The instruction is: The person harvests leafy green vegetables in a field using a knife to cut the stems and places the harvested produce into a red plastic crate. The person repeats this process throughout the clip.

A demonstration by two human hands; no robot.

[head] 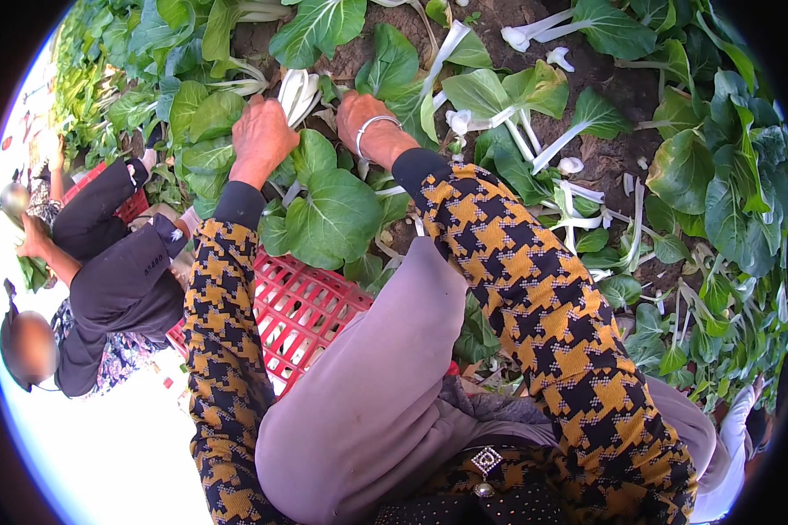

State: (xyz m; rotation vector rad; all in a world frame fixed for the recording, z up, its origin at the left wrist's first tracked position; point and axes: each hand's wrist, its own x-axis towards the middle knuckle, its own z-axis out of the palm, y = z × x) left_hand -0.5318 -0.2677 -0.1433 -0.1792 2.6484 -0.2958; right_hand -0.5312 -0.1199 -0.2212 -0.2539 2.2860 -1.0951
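Observation:
My left hand is curled around a head of bok choy, whose thick white stalks show beyond my thumb. My right hand, with a silver bangle at the wrist, is a short way to the right, low among the plants. Its fingertips point away from me and are hidden, so whatever they touch cannot be made out. Between my forearms spread broad green leaves. Several cut leaves with white stalks lie on the brown soil to the right.
A red plastic crate holding pale stalks stands by my knee. To the left, a person in dark clothes sits close by, with another person behind. Dense leafy plants border the right side.

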